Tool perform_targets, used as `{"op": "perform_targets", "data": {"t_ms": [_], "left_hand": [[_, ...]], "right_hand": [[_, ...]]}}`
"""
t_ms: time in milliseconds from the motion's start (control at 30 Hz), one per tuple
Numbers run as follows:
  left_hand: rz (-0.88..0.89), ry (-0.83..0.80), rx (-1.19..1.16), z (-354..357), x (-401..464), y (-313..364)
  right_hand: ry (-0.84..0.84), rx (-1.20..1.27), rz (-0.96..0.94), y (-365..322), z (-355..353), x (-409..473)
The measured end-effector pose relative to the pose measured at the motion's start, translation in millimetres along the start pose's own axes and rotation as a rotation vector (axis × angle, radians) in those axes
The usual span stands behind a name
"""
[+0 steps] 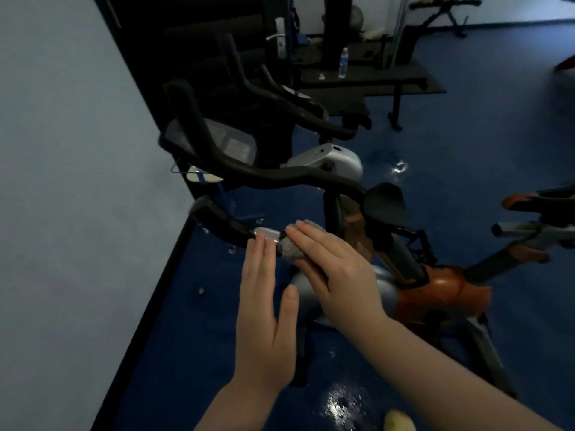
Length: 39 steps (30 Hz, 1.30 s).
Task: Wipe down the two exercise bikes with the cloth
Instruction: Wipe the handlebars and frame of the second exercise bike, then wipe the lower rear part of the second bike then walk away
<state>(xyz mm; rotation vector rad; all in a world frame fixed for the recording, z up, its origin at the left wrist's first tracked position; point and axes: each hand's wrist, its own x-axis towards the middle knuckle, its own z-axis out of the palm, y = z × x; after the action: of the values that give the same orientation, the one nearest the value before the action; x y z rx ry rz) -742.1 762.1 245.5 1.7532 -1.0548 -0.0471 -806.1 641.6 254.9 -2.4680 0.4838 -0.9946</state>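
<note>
The near exercise bike has an orange and grey body and black handlebars. My right hand presses a grey cloth around the lower handlebar grip, next to its silver sensor band. My left hand is flat with fingers together, its fingertips resting by that silver band, holding nothing. A second bike with a grey body stands just behind, its black handlebars towards the door. The near bike's display console sits behind the upper bar.
A pale blue wall runs along the left. The floor is blue with shiny wet spots. A black weight bench carries a water bottle. Another orange machine juts in at right.
</note>
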Motion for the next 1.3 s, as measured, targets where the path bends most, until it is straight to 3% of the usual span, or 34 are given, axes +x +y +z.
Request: {"op": "perform_targets", "data": {"t_ms": [100, 300, 433, 633, 933, 1133, 1300], "left_hand": [[0.023, -0.082, 0.044, 23.7, -3.8, 5.9], [-0.002, -0.250, -0.025, 81.5, -20.1, 25.4], [-0.042, -0.343, -0.047, 143.1, -34.9, 43.6], [-0.076, -0.615, -0.035, 267.0, -69.1, 82.5], [0.069, -0.946, 0.008, 415.0, -112.4, 151.6], [0.093, -1.038, 0.033, 481.4, -105.5, 169.1], [0.081, -1.062, 0.011, 551.2, -78.3, 180.5]], "right_hand": [[-0.052, 0.002, 0.108, 20.6, -20.6, -20.3], [-0.147, 0.163, 0.625, 77.7, -59.0, -88.8], [-0.149, 0.074, 0.716, 117.3, -109.1, -143.5], [-0.079, -0.027, 0.901, 177.6, -206.9, -235.3], [0.097, -0.105, 1.214, 246.2, -314.4, -353.3], [0.141, -0.084, 1.331, 285.1, -340.7, -382.2], [0.107, -0.088, 1.315, 341.4, -369.1, -368.0]]}}
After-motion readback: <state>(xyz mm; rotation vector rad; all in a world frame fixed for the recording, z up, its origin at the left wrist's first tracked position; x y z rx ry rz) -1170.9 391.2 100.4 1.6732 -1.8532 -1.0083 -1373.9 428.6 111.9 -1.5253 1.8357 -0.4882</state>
